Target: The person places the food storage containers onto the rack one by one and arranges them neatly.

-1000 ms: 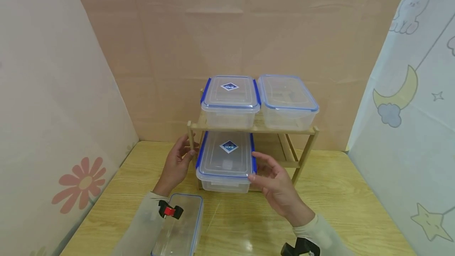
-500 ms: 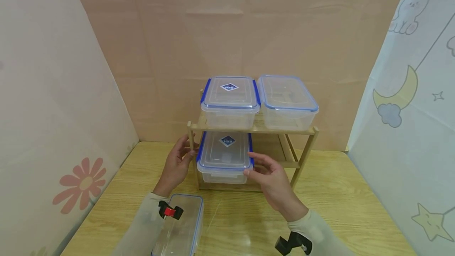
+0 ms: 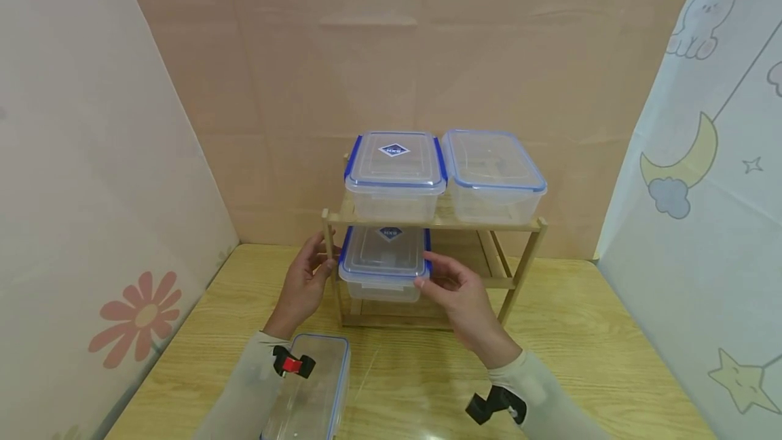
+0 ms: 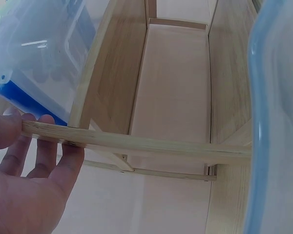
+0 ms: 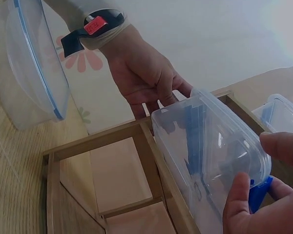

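A clear food container [image 3: 385,257] with blue side clips and a diamond label sits partly inside the middle level of a wooden rack [image 3: 434,225], its front end sticking out. My right hand [image 3: 461,301] holds its front right corner, thumb at the front and fingers along the side. With my left hand [image 3: 307,280] I grip the rack's front left post [image 4: 151,144], thumb on one side and fingers on the other. In the right wrist view the right thumb [image 5: 238,195] lies against the container's clear wall.
On the rack's top stand two lidded containers, one with a label [image 3: 396,161] and one plain [image 3: 496,161]. Another lidded container [image 3: 311,386] rests on the wooden table [image 3: 580,358] beside the left forearm. Printed walls enclose both sides.
The held container has slid farther back into the rack, its label now partly under the top shelf. My right hand has moved back and slightly left with it; the left hand stays put.
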`<state>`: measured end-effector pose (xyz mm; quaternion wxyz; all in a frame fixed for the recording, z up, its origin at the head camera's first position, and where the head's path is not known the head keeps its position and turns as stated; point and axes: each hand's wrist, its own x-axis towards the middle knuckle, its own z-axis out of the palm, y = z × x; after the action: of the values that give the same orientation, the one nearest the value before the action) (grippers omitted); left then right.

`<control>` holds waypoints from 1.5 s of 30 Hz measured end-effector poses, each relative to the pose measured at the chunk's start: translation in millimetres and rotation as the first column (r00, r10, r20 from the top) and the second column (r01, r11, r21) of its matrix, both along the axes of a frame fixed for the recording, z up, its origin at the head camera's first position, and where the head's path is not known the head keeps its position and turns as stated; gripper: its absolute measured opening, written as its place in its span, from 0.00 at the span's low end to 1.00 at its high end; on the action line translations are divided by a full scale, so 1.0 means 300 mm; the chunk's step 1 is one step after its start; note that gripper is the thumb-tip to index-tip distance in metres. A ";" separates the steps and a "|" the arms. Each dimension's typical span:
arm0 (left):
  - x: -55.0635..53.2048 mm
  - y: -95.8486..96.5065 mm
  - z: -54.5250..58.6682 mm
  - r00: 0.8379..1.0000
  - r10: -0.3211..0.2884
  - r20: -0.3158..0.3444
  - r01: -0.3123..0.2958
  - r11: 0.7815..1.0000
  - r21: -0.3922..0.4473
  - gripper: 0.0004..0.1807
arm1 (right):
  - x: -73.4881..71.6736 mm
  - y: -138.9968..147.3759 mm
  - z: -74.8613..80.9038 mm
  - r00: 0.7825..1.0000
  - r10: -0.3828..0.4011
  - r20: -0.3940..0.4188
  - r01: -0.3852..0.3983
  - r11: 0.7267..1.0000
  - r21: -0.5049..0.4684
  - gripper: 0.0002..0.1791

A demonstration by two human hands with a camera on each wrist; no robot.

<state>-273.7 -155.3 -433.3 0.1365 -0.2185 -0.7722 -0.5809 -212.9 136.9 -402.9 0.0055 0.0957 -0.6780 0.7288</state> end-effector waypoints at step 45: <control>-0.005 0.001 -0.008 0.999 0.022 0.048 -0.022 1.000 0.004 0.32 | 0.117 -0.010 -0.059 0.999 0.043 0.006 -0.042 0.996 -0.080 0.31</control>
<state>-275.2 -155.1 -435.7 0.1248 -0.1954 -0.7763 -0.5862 -177.8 133.9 -420.5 -0.0089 0.1069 -0.6463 0.7555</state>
